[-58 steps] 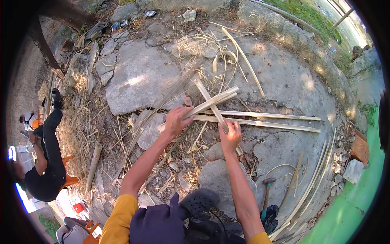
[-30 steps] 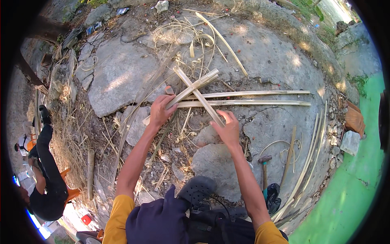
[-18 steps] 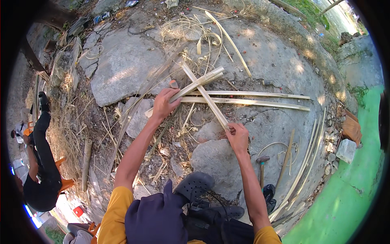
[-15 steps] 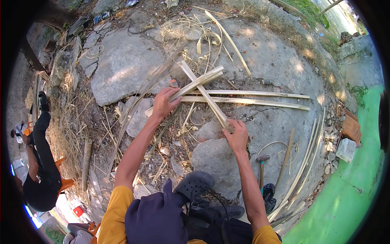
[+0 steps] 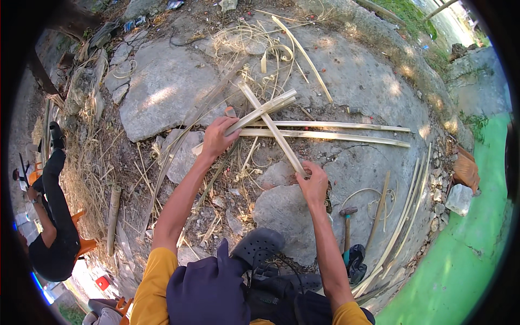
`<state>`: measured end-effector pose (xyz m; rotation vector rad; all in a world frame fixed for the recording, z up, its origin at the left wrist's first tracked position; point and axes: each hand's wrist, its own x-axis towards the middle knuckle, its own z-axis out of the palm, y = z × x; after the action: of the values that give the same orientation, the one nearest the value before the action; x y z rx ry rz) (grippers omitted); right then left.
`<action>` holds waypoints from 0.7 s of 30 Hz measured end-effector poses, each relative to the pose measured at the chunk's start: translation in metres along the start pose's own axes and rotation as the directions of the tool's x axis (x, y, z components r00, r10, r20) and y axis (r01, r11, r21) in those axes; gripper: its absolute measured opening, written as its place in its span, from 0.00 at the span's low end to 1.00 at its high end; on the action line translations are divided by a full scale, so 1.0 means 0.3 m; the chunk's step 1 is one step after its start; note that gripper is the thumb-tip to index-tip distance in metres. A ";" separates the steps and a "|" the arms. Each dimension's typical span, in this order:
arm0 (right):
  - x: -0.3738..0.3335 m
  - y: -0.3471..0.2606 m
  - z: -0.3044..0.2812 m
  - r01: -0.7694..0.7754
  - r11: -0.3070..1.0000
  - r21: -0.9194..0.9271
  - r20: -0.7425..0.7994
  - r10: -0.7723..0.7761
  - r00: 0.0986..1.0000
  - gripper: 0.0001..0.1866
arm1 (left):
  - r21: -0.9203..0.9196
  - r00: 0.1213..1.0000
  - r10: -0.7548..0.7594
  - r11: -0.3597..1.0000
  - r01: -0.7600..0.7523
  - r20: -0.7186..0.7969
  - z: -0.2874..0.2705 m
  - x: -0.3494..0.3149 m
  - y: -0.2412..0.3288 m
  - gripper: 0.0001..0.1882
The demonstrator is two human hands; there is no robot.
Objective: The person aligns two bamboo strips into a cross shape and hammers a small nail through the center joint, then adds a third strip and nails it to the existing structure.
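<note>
Your left hand [image 5: 218,136] grips one pale strip [image 5: 249,119], while your right hand [image 5: 314,183] pinches the near end of a second strip [image 5: 283,142] crossing it. Two long strips [image 5: 346,137] extend rightward just beyond your right hand. Any print on the small packet [image 5: 174,5] is too tiny to read.

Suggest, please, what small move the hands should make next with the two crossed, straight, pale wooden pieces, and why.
Perhaps nudge the right hand slightly to adjust the crossing angle: it pinches the near end of one pale wooden piece, while the left hand holds the other pale wooden piece, which could steady it.
</note>
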<state>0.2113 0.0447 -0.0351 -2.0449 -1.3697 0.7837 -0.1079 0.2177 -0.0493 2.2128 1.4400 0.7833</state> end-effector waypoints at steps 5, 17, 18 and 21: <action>0.000 -0.020 -0.007 -0.016 0.998 -0.056 0.033 0.018 0.999 0.26 | -0.010 1.000 0.014 1.000 -0.014 -0.009 -0.008 -0.004 -0.001 0.18; 0.017 0.013 -0.027 0.055 0.998 0.025 -0.001 -0.055 0.998 0.18 | -0.013 1.000 0.006 1.000 -0.006 0.005 -0.003 -0.002 -0.009 0.19; 0.020 -0.002 -0.018 0.065 0.997 0.031 0.001 -0.065 0.998 0.18 | -0.004 1.000 0.006 1.000 -0.006 -0.003 -0.007 -0.003 -0.015 0.19; 0.016 -0.027 -0.002 0.063 0.994 -0.088 0.011 -0.062 0.998 0.18 | -0.032 1.000 0.000 0.999 0.000 0.012 0.004 -0.006 -0.014 0.19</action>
<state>0.2083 0.0516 -0.0297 -2.0565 -1.4898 0.7178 -0.1107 0.2176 -0.0532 2.1901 1.4122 0.7857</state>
